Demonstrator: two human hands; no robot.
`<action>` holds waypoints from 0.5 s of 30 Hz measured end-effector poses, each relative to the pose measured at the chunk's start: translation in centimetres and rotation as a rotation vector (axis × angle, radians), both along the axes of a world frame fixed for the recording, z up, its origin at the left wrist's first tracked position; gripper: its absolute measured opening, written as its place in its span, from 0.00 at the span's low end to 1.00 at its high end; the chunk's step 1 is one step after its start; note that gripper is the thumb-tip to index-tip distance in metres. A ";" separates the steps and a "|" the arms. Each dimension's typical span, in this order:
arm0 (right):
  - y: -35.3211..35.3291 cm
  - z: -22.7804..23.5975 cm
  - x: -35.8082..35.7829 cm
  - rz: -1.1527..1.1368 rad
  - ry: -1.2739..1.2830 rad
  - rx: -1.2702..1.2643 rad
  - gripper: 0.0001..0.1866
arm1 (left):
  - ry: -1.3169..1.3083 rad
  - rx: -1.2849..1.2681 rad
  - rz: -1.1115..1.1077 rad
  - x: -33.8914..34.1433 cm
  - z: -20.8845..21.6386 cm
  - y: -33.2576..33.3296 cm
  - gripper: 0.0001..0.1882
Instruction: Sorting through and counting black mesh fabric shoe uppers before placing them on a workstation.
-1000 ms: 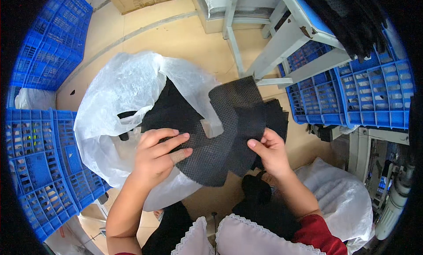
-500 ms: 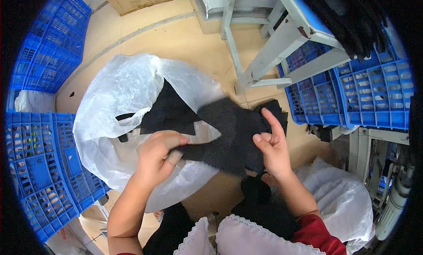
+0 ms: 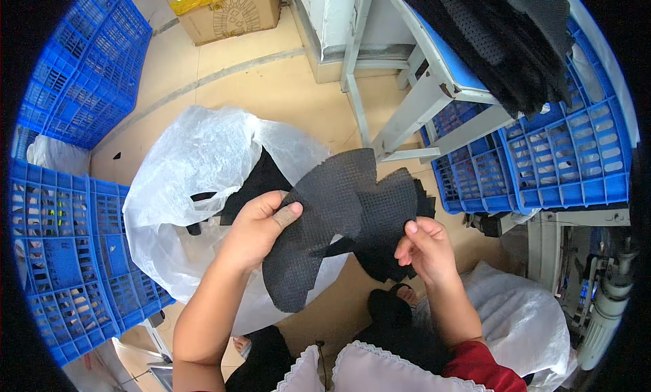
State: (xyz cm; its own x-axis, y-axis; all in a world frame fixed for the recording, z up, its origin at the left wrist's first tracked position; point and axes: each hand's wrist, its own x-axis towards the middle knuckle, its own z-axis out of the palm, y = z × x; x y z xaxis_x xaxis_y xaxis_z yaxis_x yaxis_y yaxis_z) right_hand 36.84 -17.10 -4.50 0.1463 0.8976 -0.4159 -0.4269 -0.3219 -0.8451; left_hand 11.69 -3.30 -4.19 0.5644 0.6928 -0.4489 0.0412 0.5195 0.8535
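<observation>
Between my hands is a black mesh fabric piece [image 3: 325,205] with curved, notched edges, spread almost flat above a white plastic bag. My left hand [image 3: 261,226] pinches its left side between thumb and fingers; a tan strip wraps the thumb. At its right edge, my right hand [image 3: 427,250] is closed with thumb and fingertips on the mesh. Whether it is one layer or two overlapping pieces I cannot tell. Below it hang more dark pieces [image 3: 383,260], partly hidden. The open white plastic bag [image 3: 183,155] holds black fabric [image 3: 254,182].
Blue plastic crates [image 3: 85,256] stand at the left, with another blue crate [image 3: 573,161] at the right. A pale stool [image 3: 413,121] with black fabric [image 3: 488,39] over it stands far right. A cardboard box [image 3: 234,16] sits far back. A white sack [image 3: 515,311] lies near right.
The mesh has gone from bunched and blurred to spread out, and its left part now rises over my left hand's side. My right hand's raised index finger has curled in to the edge.
</observation>
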 end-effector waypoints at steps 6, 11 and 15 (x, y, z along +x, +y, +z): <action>-0.2 0.8 0.3 -0.037 0.060 0.001 0.12 | -0.029 -0.025 -0.024 0.3 -0.1 -0.2 0.10; 0.2 1.9 -0.2 0.071 -0.188 0.088 0.09 | 0.050 0.210 -0.058 -1.6 0.8 0.3 0.09; 2.7 3.8 -2.3 0.133 -0.341 0.337 0.12 | 0.067 0.364 0.020 -4.6 2.8 1.1 0.07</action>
State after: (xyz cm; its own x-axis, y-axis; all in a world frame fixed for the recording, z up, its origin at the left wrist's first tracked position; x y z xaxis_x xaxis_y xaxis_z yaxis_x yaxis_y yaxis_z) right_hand 34.56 -14.36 -0.69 0.0984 0.9940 -0.0480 -0.0817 -0.0400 -0.9959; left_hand 7.09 -2.16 -1.41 0.5271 0.8243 -0.2066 0.0960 0.1838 0.9783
